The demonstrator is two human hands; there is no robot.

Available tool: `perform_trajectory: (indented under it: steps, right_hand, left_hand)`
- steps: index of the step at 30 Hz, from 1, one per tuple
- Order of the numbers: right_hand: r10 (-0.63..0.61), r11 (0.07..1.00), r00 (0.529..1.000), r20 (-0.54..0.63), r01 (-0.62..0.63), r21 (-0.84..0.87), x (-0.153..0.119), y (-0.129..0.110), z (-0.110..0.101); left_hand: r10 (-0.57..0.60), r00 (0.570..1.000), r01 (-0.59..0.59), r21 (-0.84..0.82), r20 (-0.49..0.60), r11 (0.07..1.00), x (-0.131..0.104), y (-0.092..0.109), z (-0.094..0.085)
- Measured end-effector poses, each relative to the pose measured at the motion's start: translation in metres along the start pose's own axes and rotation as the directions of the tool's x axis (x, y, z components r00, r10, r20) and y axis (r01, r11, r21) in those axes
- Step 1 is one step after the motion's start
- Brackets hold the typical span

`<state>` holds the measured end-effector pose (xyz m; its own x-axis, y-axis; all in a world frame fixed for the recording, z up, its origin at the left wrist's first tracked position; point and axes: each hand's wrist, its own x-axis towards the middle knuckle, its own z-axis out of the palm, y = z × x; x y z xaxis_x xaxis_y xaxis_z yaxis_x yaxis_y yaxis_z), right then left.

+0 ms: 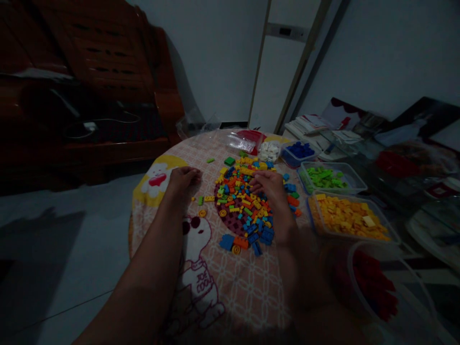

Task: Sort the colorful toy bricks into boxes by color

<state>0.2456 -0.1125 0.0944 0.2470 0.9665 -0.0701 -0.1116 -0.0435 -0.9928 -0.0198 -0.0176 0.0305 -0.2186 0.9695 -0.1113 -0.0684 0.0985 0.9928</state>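
Observation:
A pile of mixed coloured bricks (244,191) lies on the patterned tablecloth (247,282). Over the pile's right side is my right hand (268,184), its fingers bent toward the bricks; whether it pinches one is too dark to make out. My left hand (185,177) rests left of the pile, fingers curled, and what it may hold is hidden. Near it are a green brick (201,200) and a yellow wheel-like piece (202,213). Blue bricks (266,235) sit at the pile's near edge.
Along the right stand containers of blue bricks (300,150), lime green bricks (325,178), yellow bricks (347,218) and red bricks (373,285). White bricks (269,151) and a clear plastic tray (240,143) are at the back. A wooden bench (118,72) stands behind left.

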Motion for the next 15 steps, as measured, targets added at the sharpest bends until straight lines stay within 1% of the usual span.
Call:
perform_trajectory:
  steps: [2,4,5,7,9,11,13,15]
  right_hand:
    - [0.044,0.991,0.995,0.09,-0.032,-0.129,-0.004,0.006,0.01]
    - [0.06,0.964,0.986,0.153,-0.018,-0.264,-0.006,0.014,0.018]
    - [0.053,0.943,0.981,0.187,0.012,-0.331,-0.007,0.019,0.021]
    - [0.015,0.878,0.961,0.277,0.12,-0.463,-0.008,0.026,0.026]
    - [-0.039,0.769,0.925,0.378,0.269,-0.58,-0.009,0.03,0.028]
    - [-0.058,0.624,0.88,0.471,0.4,-0.671,-0.01,0.031,0.029]
    - [-0.027,0.494,0.847,0.531,0.473,-0.73,-0.012,0.03,0.029]
    - [0.027,0.407,0.833,0.553,0.496,-0.767,-0.013,0.029,0.029]
  left_hand:
    - [-0.007,1.0,0.007,0.006,0.008,1.0,0.0,0.0,0.0]
    - [-0.005,1.0,0.005,0.004,0.019,1.0,0.0,-0.001,-0.001]
    - [-0.002,1.0,0.002,0.003,0.021,1.0,0.0,-0.002,-0.001]
    - [0.008,1.0,-0.008,0.002,0.019,1.0,0.0,-0.003,-0.002]
    - [0.006,1.0,-0.006,0.009,0.016,1.0,0.0,-0.003,-0.002]
    - [0.007,1.0,-0.007,0.007,0.017,1.0,-0.002,-0.001,-0.002]
    - [0.002,1.0,-0.002,0.002,0.018,1.0,-0.004,0.001,-0.001]
    - [0.004,1.0,-0.004,-0.006,0.023,1.0,-0.005,0.002,-0.001]
